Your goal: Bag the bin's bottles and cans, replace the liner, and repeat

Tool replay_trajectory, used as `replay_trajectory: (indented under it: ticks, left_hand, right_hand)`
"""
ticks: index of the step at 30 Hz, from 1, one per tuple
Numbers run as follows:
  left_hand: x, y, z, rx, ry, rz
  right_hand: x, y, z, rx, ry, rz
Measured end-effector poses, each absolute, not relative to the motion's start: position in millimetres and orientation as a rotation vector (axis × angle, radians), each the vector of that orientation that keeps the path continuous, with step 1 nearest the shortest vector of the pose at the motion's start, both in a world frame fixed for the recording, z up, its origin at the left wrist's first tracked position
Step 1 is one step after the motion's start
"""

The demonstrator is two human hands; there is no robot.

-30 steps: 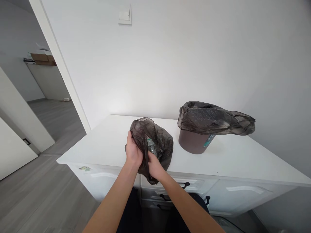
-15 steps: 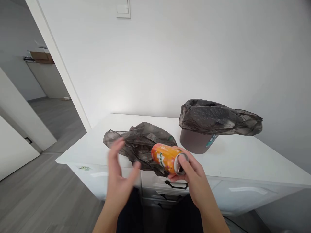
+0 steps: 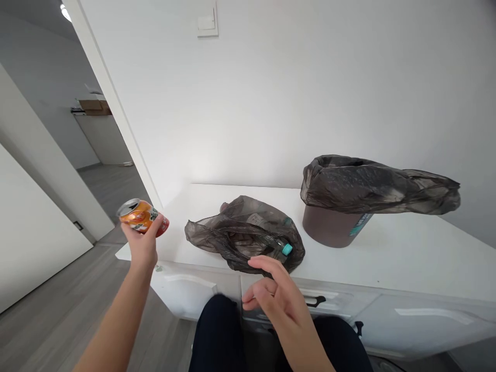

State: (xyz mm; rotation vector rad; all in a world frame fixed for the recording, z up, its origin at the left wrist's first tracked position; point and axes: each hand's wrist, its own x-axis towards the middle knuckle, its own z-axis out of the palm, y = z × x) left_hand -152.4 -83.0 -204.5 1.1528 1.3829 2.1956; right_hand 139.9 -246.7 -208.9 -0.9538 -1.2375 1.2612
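Out at the left, my left hand (image 3: 142, 243) is wrapped round an orange soda can (image 3: 141, 216), its top tilted up and to the left. The can hangs beyond the left end of the white cabinet top. My right hand (image 3: 277, 294) is empty, its fingers apart and curled a little, just in front of a dark see-through plastic bag (image 3: 209, 235). That bag lies with its mouth loose on the cabinet top. Inside it I see a clear bottle with a turquoise cap (image 3: 287, 249); other contents are hard to make out.
A brown bin (image 3: 325, 227) lined with a dark plastic bag (image 3: 360, 186) stands on the white cabinet (image 3: 406, 253), against the wall. Drawers with black handles (image 3: 315, 301) face my knees. A doorway opens at the left, and a light switch (image 3: 207, 23) is above.
The can has passed from my right hand to my left, which has carried it far left. My right hand is now empty and lower. The bottle in the bag has come into view.
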Motion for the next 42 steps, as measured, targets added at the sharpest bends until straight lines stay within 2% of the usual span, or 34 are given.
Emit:
replay_trajectory:
  ticks: [5,11,15,24,27,31,36,42]
  left_hand:
    - [-195.9,-42.4,-235.0,1.16,1.67,1.923]
    - [-199.4,-57.4,-246.6,1.237,1.901,1.711]
    - [-197.4,-59.1,-248.5,1.267,1.966,1.685]
    - [-201.6,-53.5,-260.0,1.354,2.047,1.6]
    - [-202.7,-52.7,-262.6,1.359,2.048,1.585]
    - [-202.9,-53.4,-262.8,1.36,2.022,1.598]
    - [-199.8,-58.8,-258.0,1.332,2.014,1.58]
    - [-201.6,-58.3,-262.1,1.326,2.012,1.59]
  right_hand:
    - [132.1,-178.0,-227.0,-1.009,-1.433,0.957]
    - [110.6,-91.9,-221.8,-1.276,-2.093,0.381]
    - [97.3,-71.5,-223.5,-1.515,-2.232,0.096]
    - [90.2,-73.6,-219.7,-1.676,-2.199,0.036]
    - [100.0,-82.0,-201.0,-1.659,-2.08,0.111]
    - [120.6,-93.8,-152.3,-1.59,-1.976,0.104]
    - [151.6,-85.2,-82.6,-1.55,-2.188,0.068]
    - [174.0,-39.1,-51.5,-1.536,-2.558,-0.295]
